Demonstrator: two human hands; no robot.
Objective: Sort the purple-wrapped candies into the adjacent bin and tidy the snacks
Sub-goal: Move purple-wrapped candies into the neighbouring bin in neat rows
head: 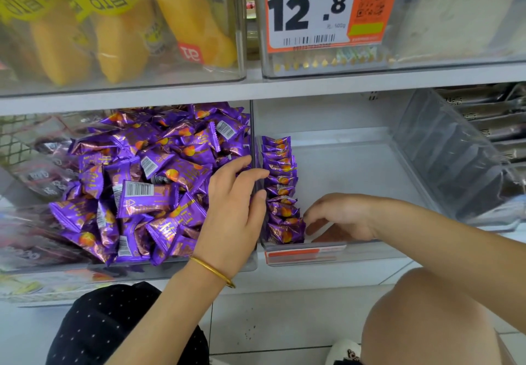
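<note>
Crinkly foil purple candies [148, 182] heaped in the left clear-plastic bin [113, 275], a neat upright row [280, 182] against the adjacent bin's [370, 182] transparent divider [252, 125]; my left hand [230, 216] curves over that divider, grasp unclear, while my right hand's [341, 216] relaxed fingers [313, 216] touch the front packet [284, 232].

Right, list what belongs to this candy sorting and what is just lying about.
Job: heaped purple candies, left bin; lined-up candy row, adjacent bin; left hand; right hand.
Lying about: yellow packets above; price tag; dark packets at right.
</note>
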